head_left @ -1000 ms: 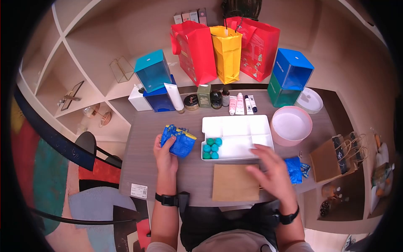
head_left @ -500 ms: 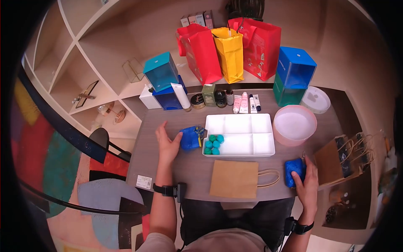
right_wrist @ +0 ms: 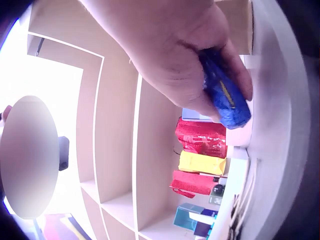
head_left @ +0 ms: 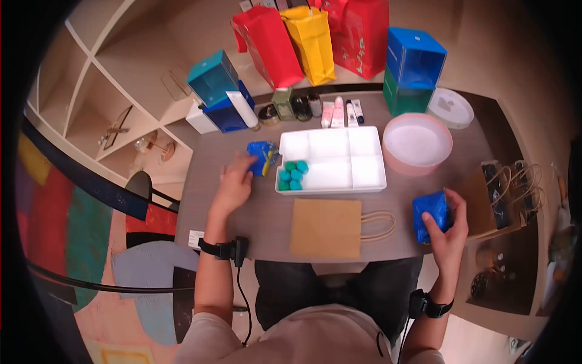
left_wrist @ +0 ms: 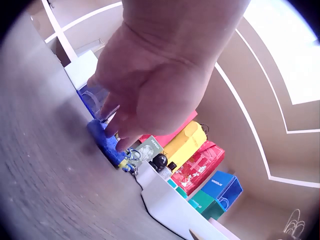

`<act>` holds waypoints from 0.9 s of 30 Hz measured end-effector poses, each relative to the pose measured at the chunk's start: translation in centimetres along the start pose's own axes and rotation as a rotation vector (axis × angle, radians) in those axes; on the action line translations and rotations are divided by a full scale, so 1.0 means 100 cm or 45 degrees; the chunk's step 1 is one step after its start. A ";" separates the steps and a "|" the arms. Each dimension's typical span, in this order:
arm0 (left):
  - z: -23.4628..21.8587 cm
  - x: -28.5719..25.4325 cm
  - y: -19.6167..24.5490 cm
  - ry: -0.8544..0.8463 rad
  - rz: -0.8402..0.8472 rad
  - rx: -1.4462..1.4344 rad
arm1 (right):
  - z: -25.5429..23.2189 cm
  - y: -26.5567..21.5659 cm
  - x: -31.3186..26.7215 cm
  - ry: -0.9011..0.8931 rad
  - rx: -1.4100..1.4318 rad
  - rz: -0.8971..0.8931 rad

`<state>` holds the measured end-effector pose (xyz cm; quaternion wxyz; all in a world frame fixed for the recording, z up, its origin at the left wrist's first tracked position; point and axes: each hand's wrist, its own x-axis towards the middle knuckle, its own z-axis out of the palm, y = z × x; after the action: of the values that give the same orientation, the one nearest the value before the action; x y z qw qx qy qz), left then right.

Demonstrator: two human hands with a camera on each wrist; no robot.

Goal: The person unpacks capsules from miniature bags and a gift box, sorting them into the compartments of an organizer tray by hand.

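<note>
A small blue pouch (head_left: 262,158) lies on the table left of the white tray (head_left: 330,159); my left hand (head_left: 234,185) touches its near edge with extended fingers. The left wrist view shows those fingers on the blue pouch (left_wrist: 107,142). At the table's right front, my right hand (head_left: 449,233) grips a second blue pouch (head_left: 429,215) between thumb and fingers. That pouch (right_wrist: 224,95) also shows pinched in the right wrist view. Between the hands a brown paper bag (head_left: 326,227) lies flat, handles pointing right.
Several teal balls (head_left: 291,176) sit in the tray's front left compartment. A pink round box (head_left: 417,144) stands right of the tray, with brown bags (head_left: 476,206) at the right edge. Cosmetics, blue and green boxes, and red and yellow bags (head_left: 309,45) line the back.
My left hand let go of its pouch, which now lies on the table. The right hand moved right and took hold of the other pouch. The head view has shifted.
</note>
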<state>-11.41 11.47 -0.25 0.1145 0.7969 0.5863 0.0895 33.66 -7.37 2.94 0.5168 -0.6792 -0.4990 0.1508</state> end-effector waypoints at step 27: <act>0.014 -0.124 0.131 -0.201 0.024 -2.261 | 0.105 -0.095 -0.026 -0.870 0.708 -0.178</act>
<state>-2.72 -4.20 2.07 0.7292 0.4229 0.2847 0.4565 19.93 -4.00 5.84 0.4941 -0.3904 -0.6263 0.4596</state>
